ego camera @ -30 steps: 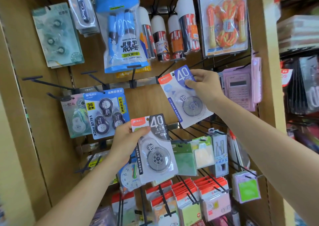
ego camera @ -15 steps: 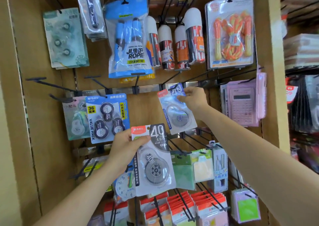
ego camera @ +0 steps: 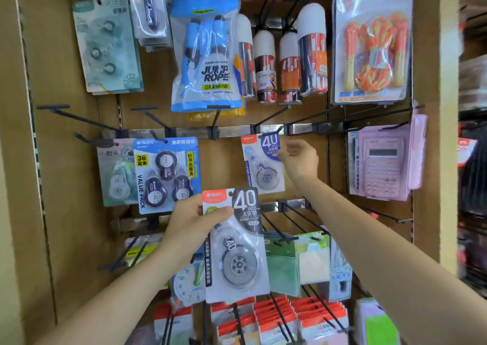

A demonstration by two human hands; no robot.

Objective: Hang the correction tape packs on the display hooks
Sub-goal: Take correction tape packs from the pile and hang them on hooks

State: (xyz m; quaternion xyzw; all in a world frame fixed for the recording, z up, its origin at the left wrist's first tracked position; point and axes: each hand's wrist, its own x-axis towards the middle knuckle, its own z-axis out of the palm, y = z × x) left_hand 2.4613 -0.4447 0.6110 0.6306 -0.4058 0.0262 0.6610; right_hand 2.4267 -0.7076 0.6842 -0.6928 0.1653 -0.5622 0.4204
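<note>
Thumb of the left hand [ego camera: 189,223] presses across the orange upper-left corner of a grey correction tape pack [ego camera: 237,252], with the fingers hidden behind the card, and the pack stands upright in that pinch. Up and right of this grip, a blue correction tape pack [ego camera: 263,165] hangs from a display hook [ego camera: 279,129]. The right hand [ego camera: 299,160] sits just beside its right edge, fingers loosely curled; whether they pinch the card I cannot tell. Left of the left-hand grip hangs a three-roll value pack [ego camera: 166,176].
</note>
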